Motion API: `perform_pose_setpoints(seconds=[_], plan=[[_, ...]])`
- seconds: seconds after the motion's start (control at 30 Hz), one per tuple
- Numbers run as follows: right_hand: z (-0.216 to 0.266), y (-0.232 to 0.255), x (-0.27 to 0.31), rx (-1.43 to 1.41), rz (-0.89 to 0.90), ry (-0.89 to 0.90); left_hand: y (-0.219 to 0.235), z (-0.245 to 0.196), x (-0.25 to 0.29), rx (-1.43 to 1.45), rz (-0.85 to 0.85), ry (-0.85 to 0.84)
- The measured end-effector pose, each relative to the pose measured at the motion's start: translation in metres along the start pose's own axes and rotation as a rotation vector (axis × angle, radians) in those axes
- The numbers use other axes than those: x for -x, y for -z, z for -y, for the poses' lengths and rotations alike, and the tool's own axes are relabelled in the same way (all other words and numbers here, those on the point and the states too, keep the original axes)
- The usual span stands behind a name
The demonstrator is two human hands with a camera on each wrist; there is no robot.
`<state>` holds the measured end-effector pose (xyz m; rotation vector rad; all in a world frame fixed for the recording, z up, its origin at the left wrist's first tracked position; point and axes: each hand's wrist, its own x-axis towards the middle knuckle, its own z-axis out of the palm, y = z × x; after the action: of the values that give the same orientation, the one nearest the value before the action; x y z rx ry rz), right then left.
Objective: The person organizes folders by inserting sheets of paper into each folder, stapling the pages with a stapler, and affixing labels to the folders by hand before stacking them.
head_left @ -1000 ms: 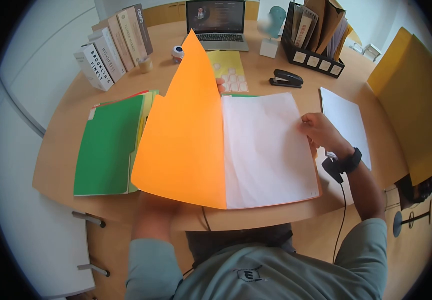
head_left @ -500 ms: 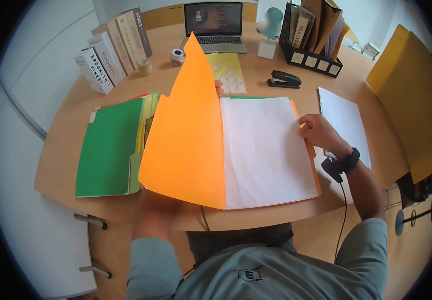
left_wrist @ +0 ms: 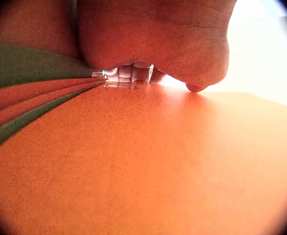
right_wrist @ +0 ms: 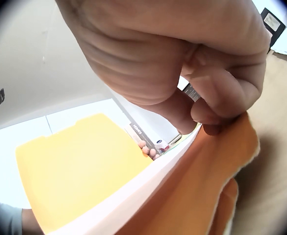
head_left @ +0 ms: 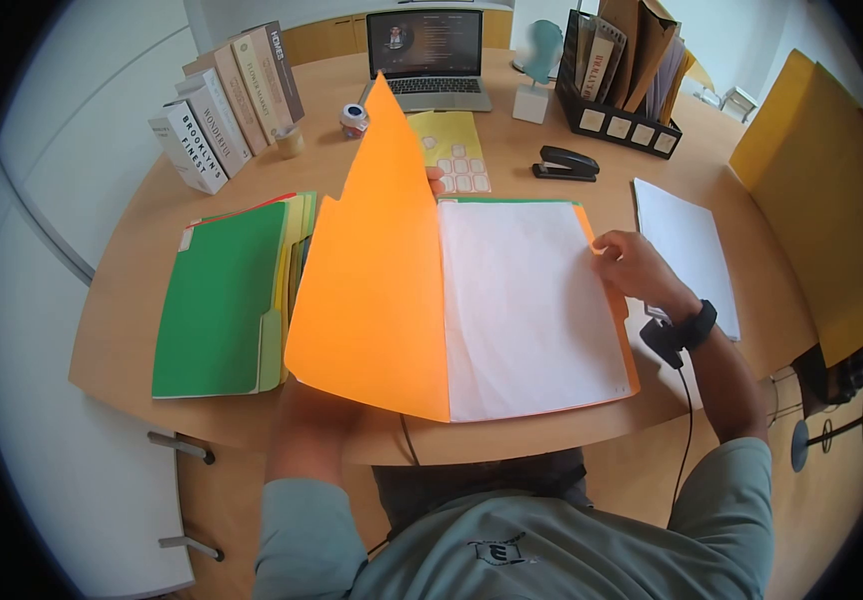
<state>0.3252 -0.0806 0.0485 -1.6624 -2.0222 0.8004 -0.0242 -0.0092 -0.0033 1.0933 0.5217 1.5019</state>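
Note:
An orange file folder [head_left: 372, 290] lies open before me, its left cover raised and white paper [head_left: 527, 310] on its right side. A green edge [head_left: 512, 200] shows along the top beneath the paper. My left hand [left_wrist: 158, 39] is behind the raised cover, mostly hidden in the head view. Its fingertips [head_left: 436, 180] show past the cover near the top of the fold, curled at the folder's edge. On the right side, my right hand [head_left: 642, 268] pinches the folder's edge beside the paper, thumb and bent fingers together [right_wrist: 212, 110].
Green folders [head_left: 220, 300] are stacked at the left. White sheets [head_left: 690, 250] lie at the right, near a standing yellow board [head_left: 822, 200]. Farther back are books [head_left: 242, 100], a laptop [head_left: 427, 90], a yellow sticker sheet [head_left: 457, 140], a stapler [head_left: 565, 164] and a black file box [head_left: 612, 125].
The raised orange cover has swung slightly rightward, more upright. More of the orange edge shows beside the paper near my right hand. Both hands keep about the same places.

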Motion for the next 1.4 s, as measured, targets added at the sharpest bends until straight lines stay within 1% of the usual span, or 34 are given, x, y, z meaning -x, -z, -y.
perform_pose_setpoints(seconds=[0.07,0.1,0.17,0.2,0.23,0.27,0.33,0.37,0.4,0.43,0.47,0.5,0.57,0.6,0.7,0.8,0.9,1.0,1.1,1.2,1.4], plan=[[0.001,0.009,-0.004,0.045,-0.047,0.074,0.003,0.001,0.000,-0.006,0.001,0.003],[0.004,0.015,-0.008,0.045,-0.056,0.075,0.000,0.002,-0.009,-0.007,0.000,0.011],[0.013,0.030,-0.027,0.046,-0.069,0.076,0.001,0.005,-0.005,-0.012,-0.004,0.021],[0.015,0.037,-0.039,0.070,-0.081,0.110,0.001,0.005,-0.005,-0.014,-0.007,0.026],[0.016,0.042,-0.056,0.094,-0.091,0.147,0.000,0.005,-0.005,-0.016,-0.008,0.030],[0.000,0.041,-0.085,0.112,-0.157,0.213,0.000,0.005,-0.006,-0.017,-0.012,0.030],[-0.008,0.039,-0.123,0.255,-0.232,0.345,0.002,0.005,-0.001,-0.023,-0.020,0.027],[-0.011,0.038,-0.139,0.326,-0.272,0.411,-0.002,0.006,-0.011,-0.026,-0.019,0.032],[-0.018,0.033,-0.157,0.397,-0.289,0.447,0.002,0.008,-0.006,-0.039,-0.024,0.030],[-0.014,0.030,-0.167,0.468,-0.308,0.482,0.001,0.007,-0.008,-0.045,-0.024,0.030],[-0.013,0.027,-0.174,0.493,-0.240,0.416,-0.005,0.007,-0.018,-0.042,-0.023,0.037],[-0.013,0.026,-0.180,0.526,-0.230,0.439,-0.002,0.006,-0.010,-0.051,-0.027,0.036],[-0.019,0.018,-0.196,0.592,-0.203,0.480,0.002,0.009,-0.010,-0.067,-0.030,0.040],[-0.021,0.018,-0.201,0.580,-0.166,0.438,0.000,0.008,-0.013,-0.069,-0.031,0.039],[-0.031,0.013,-0.217,0.578,-0.208,0.406,0.002,0.012,-0.012,-0.083,-0.033,0.043],[-0.033,0.016,-0.222,0.607,-0.125,0.395,0.002,0.013,-0.016,-0.093,-0.030,0.041],[-0.017,0.014,-0.203,0.539,-0.218,0.606,0.002,0.014,-0.017,-0.110,-0.028,0.039],[0.022,0.003,-0.180,0.453,-0.133,0.650,-0.001,0.017,-0.018,-0.128,-0.022,0.042],[0.051,-0.010,-0.162,0.448,-0.012,0.716,-0.004,0.020,-0.019,-0.147,-0.012,0.038],[0.068,-0.017,-0.149,0.547,0.036,0.697,-0.004,0.019,-0.022,-0.160,-0.011,0.027],[0.064,-0.021,-0.141,0.547,0.025,0.708,-0.005,0.014,-0.022,-0.174,-0.012,0.016]])
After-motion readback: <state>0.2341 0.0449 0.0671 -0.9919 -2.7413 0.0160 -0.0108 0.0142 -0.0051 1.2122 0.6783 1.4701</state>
